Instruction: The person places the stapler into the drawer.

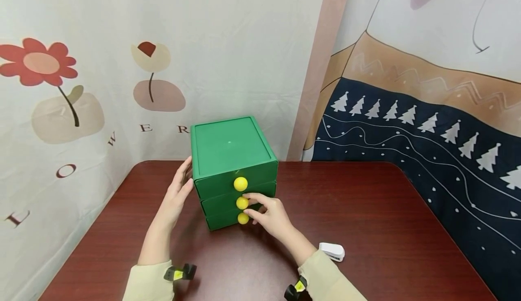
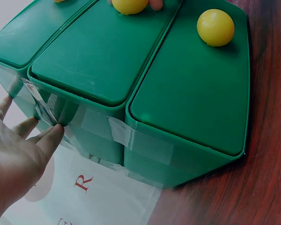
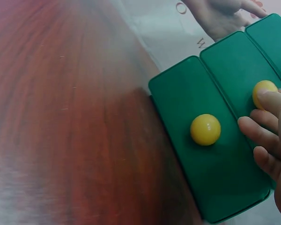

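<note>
A green three-drawer box [image 1: 232, 147] stands on the table, each drawer front bearing a round yellow knob. My right hand [image 1: 272, 215] pinches the middle knob [image 3: 263, 86] between thumb and index finger, its other fingers loosely bent below. All the drawers appear closed. With fingers extended, my left hand [image 1: 175, 201] rests against the box's left side, and its fingertips touch the taped side wall in the left wrist view. The bottom knob [image 2: 215, 27] and the top knob [image 1: 240, 183] have no fingers around them.
On the dark red-brown table [image 1: 346, 201], a small white stapler [image 1: 332, 250] lies to the right of my right forearm. A pale printed curtain [image 1: 244, 43] hangs right behind the box, and a navy printed cloth [image 1: 407, 156] hangs at the right.
</note>
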{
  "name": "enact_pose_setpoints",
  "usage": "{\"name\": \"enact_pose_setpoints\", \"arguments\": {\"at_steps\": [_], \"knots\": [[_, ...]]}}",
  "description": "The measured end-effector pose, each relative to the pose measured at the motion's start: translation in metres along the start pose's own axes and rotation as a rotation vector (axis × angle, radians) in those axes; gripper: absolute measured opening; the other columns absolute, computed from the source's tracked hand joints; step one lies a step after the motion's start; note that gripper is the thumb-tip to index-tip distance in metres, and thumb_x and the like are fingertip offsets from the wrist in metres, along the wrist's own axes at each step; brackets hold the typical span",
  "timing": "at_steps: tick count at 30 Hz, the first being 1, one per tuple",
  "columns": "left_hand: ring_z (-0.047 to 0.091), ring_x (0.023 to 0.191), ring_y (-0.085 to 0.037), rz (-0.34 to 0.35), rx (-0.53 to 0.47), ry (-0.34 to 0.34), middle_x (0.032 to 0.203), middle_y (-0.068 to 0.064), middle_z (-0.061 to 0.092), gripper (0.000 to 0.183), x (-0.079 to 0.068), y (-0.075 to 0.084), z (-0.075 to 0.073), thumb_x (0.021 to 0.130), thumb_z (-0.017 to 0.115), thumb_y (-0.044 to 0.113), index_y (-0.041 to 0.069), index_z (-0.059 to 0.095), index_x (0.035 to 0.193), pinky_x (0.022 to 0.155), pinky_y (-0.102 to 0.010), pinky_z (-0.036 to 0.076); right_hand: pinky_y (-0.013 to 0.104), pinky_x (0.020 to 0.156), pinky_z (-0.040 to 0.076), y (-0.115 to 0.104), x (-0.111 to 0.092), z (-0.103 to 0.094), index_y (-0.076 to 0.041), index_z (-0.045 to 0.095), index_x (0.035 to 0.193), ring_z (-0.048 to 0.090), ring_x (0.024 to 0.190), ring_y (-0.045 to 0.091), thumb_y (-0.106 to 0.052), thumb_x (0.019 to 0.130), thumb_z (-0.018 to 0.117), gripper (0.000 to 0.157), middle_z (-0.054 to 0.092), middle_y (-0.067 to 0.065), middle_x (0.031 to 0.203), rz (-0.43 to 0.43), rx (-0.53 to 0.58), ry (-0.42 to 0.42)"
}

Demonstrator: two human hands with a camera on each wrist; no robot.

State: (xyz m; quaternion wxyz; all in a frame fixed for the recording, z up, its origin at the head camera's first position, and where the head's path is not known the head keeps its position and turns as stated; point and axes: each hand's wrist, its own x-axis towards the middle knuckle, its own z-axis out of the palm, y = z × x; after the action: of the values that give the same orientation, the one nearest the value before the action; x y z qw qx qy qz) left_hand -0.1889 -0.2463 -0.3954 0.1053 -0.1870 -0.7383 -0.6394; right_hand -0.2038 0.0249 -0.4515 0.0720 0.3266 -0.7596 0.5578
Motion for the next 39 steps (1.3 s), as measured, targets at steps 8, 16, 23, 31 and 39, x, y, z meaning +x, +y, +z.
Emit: {"name": "enact_pose_setpoints", "arguments": {"at_steps": [8, 16, 23, 31, 39], "knots": [[0.024, 0.135, -0.016, 0.001, -0.007, 0.000, 0.154, -0.009, 0.020, 0.054, 0.001, -0.001, 0.000, 0.104, 0.036, 0.012, 0.016, 0.017, 0.155, 0.098, -0.017, 0.027, 0.025, 0.052, 0.048, 0.011, -0.015, 0.002, -0.015, 0.068, 0.100, 0.055, 0.053, 0.003, -0.016, 0.083, 0.077, 0.019, 0.066, -0.005, 0.092, 0.066, -0.117, 0.067], [0.023, 0.136, -0.019, -0.002, -0.005, 0.001, 0.154, -0.009, 0.021, 0.054, 0.001, -0.002, 0.001, 0.104, 0.036, 0.012, 0.017, 0.017, 0.155, 0.098, -0.017, 0.027, 0.024, 0.048, 0.048, 0.022, -0.020, 0.010, -0.015, 0.074, 0.102, 0.059, 0.052, 0.007, -0.023, 0.080, 0.079, 0.023, 0.070, -0.004, 0.094, 0.126, -0.132, 0.005], [0.023, 0.135, -0.019, 0.000, -0.004, 0.003, 0.154, -0.008, 0.022, 0.054, 0.000, -0.002, 0.000, 0.104, 0.036, 0.012, 0.017, 0.017, 0.155, 0.098, -0.017, 0.027, 0.026, 0.047, 0.049, 0.028, -0.019, 0.018, -0.016, 0.074, 0.104, 0.060, 0.047, 0.013, -0.017, 0.079, 0.080, 0.026, 0.070, -0.002, 0.087, 0.192, -0.058, -0.034], [0.025, 0.134, -0.018, -0.004, -0.007, -0.002, 0.153, -0.006, 0.022, 0.054, 0.000, -0.002, 0.001, 0.105, 0.035, 0.012, 0.018, 0.017, 0.155, 0.097, -0.019, 0.027, 0.027, 0.048, 0.050, 0.029, -0.020, 0.021, -0.011, 0.075, 0.102, 0.060, 0.048, 0.010, -0.011, 0.080, 0.079, 0.022, 0.071, 0.001, 0.085, 0.193, -0.026, -0.033], [0.025, 0.134, -0.016, 0.004, -0.012, 0.000, 0.153, -0.006, 0.023, 0.053, 0.000, -0.001, 0.000, 0.104, 0.035, 0.011, 0.017, 0.018, 0.154, 0.098, -0.019, 0.027, 0.026, 0.047, 0.050, 0.025, -0.029, 0.018, -0.009, 0.075, 0.101, 0.057, 0.047, 0.007, -0.007, 0.080, 0.078, 0.022, 0.071, 0.003, 0.085, 0.169, 0.008, -0.065]]}}
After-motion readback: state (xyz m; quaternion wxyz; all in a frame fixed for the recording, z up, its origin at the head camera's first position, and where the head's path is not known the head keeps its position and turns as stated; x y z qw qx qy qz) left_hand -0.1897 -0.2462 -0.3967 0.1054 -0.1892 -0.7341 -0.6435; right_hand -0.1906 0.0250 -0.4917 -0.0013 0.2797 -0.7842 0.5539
